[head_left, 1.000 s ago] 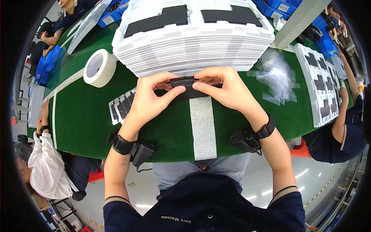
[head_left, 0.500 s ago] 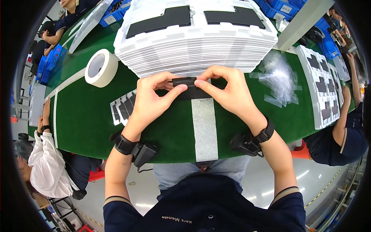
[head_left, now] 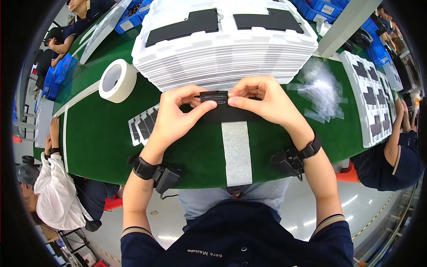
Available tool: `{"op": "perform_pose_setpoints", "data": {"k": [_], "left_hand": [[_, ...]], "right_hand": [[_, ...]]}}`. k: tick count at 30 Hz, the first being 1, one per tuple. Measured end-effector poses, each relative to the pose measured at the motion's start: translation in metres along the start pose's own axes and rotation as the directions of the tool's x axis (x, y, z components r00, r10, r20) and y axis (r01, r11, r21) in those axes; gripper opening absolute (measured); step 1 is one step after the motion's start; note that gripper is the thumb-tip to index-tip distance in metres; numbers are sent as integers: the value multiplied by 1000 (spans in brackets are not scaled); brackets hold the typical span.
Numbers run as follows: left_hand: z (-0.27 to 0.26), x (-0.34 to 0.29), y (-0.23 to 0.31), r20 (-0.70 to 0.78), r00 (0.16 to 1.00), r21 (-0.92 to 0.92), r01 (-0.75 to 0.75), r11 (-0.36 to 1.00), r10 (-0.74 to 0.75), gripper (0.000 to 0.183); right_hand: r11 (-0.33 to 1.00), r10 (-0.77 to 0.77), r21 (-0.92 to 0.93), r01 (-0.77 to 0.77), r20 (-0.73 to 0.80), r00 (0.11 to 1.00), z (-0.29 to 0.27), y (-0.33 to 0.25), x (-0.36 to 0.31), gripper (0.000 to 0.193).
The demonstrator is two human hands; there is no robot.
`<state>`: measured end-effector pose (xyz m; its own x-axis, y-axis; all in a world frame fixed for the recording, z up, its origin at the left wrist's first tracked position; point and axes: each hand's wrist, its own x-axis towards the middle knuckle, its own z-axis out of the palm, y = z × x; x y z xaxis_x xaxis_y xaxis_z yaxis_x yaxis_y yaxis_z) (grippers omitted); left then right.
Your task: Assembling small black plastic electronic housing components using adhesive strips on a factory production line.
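Note:
Both hands hold a flat black part (head_left: 227, 117) near the middle of the green table, in front of a stack of white trays (head_left: 227, 62). My left hand (head_left: 174, 118) pinches the part's upper left side, its thumb on the face. On the upper right side, my right hand (head_left: 269, 100) grips with thumb and index finger. A narrow raised black strip with a small slot shows between the two thumbs. The fingers behind the part are partly hidden. A sheet with black strips (head_left: 144, 127) lies beside my left wrist.
A roll of white tape (head_left: 130, 84) stands at the left. Clear plastic pieces (head_left: 320, 93) lie heaped at the right, near another tray stack (head_left: 367, 129). A pale tape strip (head_left: 237, 155) runs toward the front edge. A grey post (head_left: 340, 33) rises back right; people sit on both sides.
The black part now tilts so more of its face shows. My right thumb and fingers have shifted slightly right and down along its edge, and my right wrist has moved a little right.

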<state>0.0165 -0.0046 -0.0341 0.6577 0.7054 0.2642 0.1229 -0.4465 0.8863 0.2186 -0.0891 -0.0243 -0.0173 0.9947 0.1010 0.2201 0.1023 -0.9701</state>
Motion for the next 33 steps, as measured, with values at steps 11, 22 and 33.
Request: {"op": "perform_pose_setpoints", "data": {"k": [11,22,33], "left_hand": [[-5,0,2,154,980,-171,154,973,-128,18],[2,-1,-3,48,968,-284,248,926,-245,23],[-5,1,-2,165,955,-483,297,824,-247,20]], "right_hand": [[1000,-4,1,4,87,996,4,11,2,17],[996,-73,-38,77,84,994,11,20,3,28],[994,64,-90,-64,-2,998,5,10,3,31]]}}
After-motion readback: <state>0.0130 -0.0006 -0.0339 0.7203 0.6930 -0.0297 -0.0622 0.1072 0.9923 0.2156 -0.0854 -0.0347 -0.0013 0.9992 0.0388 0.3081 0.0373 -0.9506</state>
